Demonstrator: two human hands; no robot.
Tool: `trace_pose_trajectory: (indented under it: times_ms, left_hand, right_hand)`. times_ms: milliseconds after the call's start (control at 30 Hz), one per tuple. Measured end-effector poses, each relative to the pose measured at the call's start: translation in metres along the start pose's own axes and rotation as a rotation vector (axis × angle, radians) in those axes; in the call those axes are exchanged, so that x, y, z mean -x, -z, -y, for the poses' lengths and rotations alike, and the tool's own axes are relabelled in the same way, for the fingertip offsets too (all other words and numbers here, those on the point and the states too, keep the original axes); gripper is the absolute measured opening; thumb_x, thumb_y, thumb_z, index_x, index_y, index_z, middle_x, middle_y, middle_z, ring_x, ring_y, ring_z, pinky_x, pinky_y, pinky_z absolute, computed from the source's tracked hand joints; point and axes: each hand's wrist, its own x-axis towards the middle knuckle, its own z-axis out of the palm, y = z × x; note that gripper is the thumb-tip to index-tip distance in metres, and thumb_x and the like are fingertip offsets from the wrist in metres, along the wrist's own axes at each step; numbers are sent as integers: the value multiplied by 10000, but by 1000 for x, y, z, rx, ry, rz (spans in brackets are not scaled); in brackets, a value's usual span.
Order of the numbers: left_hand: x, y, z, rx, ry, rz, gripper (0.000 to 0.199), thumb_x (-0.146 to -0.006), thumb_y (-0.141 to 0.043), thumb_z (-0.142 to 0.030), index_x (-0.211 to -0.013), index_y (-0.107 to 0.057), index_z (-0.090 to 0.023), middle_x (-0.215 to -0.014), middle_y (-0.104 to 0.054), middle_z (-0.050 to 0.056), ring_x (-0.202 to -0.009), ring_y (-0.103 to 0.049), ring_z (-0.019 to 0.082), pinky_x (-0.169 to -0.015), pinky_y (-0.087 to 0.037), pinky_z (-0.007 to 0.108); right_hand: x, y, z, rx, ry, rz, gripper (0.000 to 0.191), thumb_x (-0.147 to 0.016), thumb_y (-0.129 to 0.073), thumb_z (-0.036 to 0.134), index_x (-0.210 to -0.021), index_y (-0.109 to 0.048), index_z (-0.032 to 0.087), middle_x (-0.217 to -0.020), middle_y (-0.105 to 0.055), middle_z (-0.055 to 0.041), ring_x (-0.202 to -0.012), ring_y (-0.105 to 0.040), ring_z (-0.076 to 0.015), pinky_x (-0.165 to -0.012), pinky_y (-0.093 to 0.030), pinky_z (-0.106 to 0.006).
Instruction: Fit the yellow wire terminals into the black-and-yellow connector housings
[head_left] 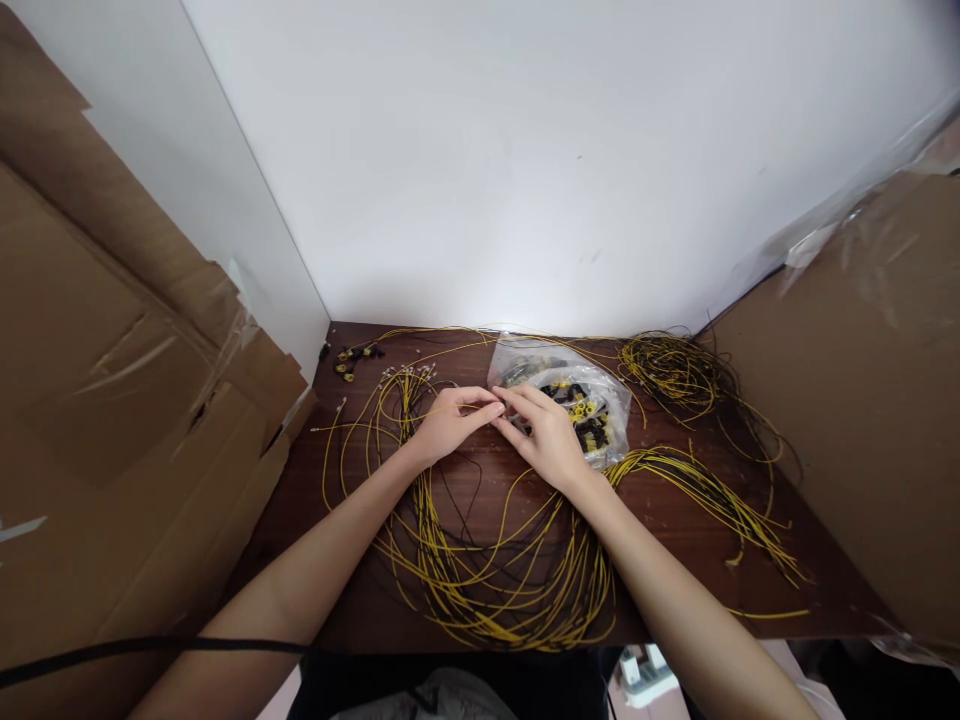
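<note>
Fingers (480, 414) of your left hand (446, 428) are pinched close together on a thin yellow wire (471, 405). Your right hand (553, 440) reaches in from the other side, and its fingertips meet your left ones. You may have something small and dark between them, but it is too tiny to tell, so I cannot say if your right fingers hold anything.

Just behind your right hand lies a clear plastic bag (619, 400), with lots of little black and yellow parts (589, 412) in it. A big loop of yellow and black wires (517, 630) lies on the brown table (675, 590) under your arms. Its shiny tips are near your left hand, and its other ends spread out to your right. More small black and yellow pieces (349, 365) sit at the back left. A messy wire tangle (667, 370) sits at the back right, near the cardboard (847, 400).
</note>
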Motion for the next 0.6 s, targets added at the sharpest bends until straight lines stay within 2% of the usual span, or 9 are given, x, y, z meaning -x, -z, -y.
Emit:
trace_pose_trajectory:
  times_ms: [200,600]
  left_hand:
    - [0,0,-1,-3,1,3,227,-769,-590,-316,-837,-695,-127,-817,-692,59,-765,-620,164,-726,-494,266]
    - [0,0,0,22,8,7,217,-773,-592,-310,-836,-689,-126,-831,-700,52,-768,-630,156,-722,-495,247]
  right_hand:
    - [0,0,0,-1,-7,6,342,-866,-502,267,-1199,-558,213,-1014,-613,-76,-915,-585,-199,-810,-498,-339]
    - [0,2,0,2,-23,50,353,-892,-475,308,-1223,-540,203,-1044,-606,-80,-958,-578,-206,-828,-489,-334]
